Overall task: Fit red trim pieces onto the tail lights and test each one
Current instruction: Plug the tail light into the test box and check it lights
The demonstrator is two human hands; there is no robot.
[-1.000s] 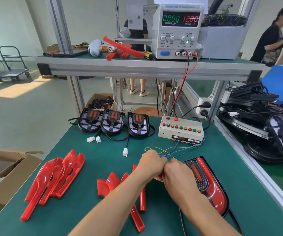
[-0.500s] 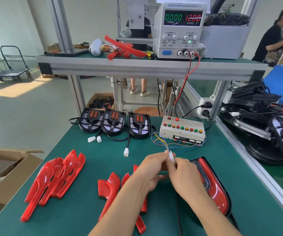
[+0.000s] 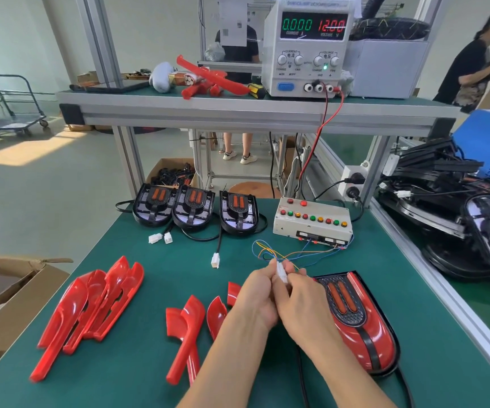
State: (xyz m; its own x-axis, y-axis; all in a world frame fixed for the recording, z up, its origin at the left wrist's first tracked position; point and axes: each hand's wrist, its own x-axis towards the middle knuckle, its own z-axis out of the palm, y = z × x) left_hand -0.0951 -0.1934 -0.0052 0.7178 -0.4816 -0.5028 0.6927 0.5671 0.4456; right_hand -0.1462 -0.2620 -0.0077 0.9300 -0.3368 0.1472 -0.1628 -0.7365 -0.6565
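Green bench (image 3: pixel 137 290); both hands' (image 3: pixel 279 295) grip pinching white connector (image 3: pixel 281 270); cardboard box (image 3: pixel 176 172) of cables.

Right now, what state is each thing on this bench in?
Bench power supply: on, reading 0.000 A, 12.00 V.
White plastic connector: pinched between both hands.
Left hand: gripping it.
Right hand: gripping it.
Red-trimmed tail light: unlit.
Three black untrimmed tail lights: unplugged.

Both hands, left hand (image 3: pixel 257 293) and right hand (image 3: pixel 302 298), rose off the bench and pressed the white connector (image 3: pixel 280 270) halves together
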